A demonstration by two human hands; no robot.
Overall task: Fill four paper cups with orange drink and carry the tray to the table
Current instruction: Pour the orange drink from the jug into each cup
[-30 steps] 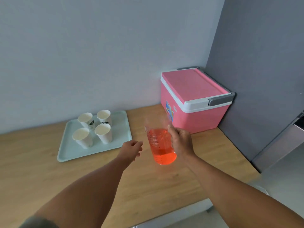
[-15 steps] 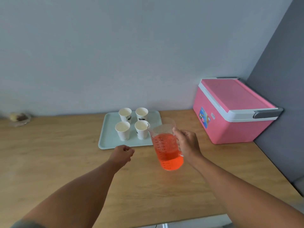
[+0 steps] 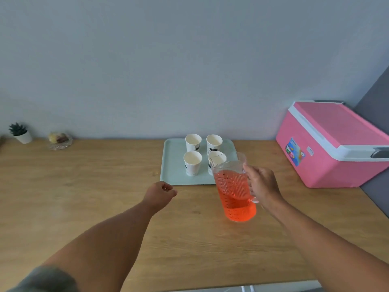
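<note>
A clear measuring jug (image 3: 233, 192) about two-thirds full of orange drink hangs above the wooden counter, held by its handle in my right hand (image 3: 263, 186). Its spout overlaps the near right cup (image 3: 216, 158) in the view. Several white paper cups stand on a pale green tray (image 3: 170, 165) against the wall: far left cup (image 3: 193, 142), far right cup (image 3: 214, 143), near left cup (image 3: 192, 165). All look empty inside. My left hand (image 3: 161, 193) hovers with fingers curled, just in front of the tray's near left corner, holding nothing.
A pink cooler box (image 3: 334, 144) with a white rim stands at the right against the dark wall. Far left on the counter (image 3: 84, 197) are a small potted plant (image 3: 20, 133) and a glass dish (image 3: 60, 141) with something in it.
The view has swung left, so the tray and cooler sit further right. My right hand has carried the jug closer to the tray's near right corner; my left hand has curled shut.
</note>
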